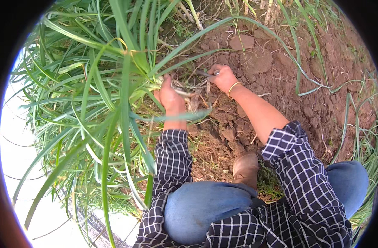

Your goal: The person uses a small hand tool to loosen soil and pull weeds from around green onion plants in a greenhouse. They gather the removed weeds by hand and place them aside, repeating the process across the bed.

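Observation:
My left hand (pixel 170 96) is closed around the pale stems of a bunch of long-leaved green plants, whose roots (pixel 193 104) hang out to the right of the hand. Green leaves (pixel 125 77) fan out over the left side and cross in front of my left forearm. To the right, my right hand (pixel 222 76) grips a small metal tool, its dark tip (pixel 203 73) pointing left towards the stems; its exact kind is unclear. Dry stalks and root fibres lie between the two hands. A thin yellow bangle sits on my right wrist.
Reddish-brown cloddy soil (pixel 257 62) spreads under and right of my hands. Dense green plants (pixel 65 93) stand at the left. My brown boot (pixel 246 166) and knees in blue jeans (pixel 207 207) are below. More leafy plants (pixel 367 142) grow at the right edge.

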Demonstrator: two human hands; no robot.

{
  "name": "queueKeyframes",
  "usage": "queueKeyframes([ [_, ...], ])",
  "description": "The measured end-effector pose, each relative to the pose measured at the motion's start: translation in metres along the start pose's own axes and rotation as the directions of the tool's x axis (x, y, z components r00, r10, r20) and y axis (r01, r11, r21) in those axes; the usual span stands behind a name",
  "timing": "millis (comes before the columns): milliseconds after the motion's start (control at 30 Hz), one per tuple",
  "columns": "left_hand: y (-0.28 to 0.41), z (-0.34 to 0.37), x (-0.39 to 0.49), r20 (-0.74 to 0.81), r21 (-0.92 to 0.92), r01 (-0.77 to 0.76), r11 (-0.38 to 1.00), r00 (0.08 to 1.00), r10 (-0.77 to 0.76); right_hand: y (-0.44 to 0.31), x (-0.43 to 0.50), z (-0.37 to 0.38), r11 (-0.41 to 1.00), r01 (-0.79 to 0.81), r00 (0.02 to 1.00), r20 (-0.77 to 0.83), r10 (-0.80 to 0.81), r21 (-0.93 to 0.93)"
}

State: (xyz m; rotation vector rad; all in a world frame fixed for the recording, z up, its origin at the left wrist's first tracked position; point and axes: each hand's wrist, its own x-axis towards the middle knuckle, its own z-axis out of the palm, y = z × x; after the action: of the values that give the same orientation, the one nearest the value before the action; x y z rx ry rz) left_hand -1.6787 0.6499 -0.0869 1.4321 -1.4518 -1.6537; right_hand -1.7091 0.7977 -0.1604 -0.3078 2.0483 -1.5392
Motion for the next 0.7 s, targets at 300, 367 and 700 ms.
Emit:
queueKeyframes([
  [300,0.004,-0.072,0.055,0.152,-0.05,0.021,0.999,0.988,-0.013,-0.094,-0.017,0.003,0.932,0.087,0.925,0.375,0.056,-0.353],
  [367,0.004,-0.061,0.082,0.128,-0.039,0.071,0.997,0.99,-0.066,-0.105,-0.01,0.009,0.95,0.059,0.934,0.352,0.055,-0.305],
  [700,-0.004,-0.049,0.153,0.593,-0.053,-0.034,0.998,0.803,0.059,-0.097,-0.003,0.07,0.927,0.066,0.977,0.213,0.015,-0.37],
])
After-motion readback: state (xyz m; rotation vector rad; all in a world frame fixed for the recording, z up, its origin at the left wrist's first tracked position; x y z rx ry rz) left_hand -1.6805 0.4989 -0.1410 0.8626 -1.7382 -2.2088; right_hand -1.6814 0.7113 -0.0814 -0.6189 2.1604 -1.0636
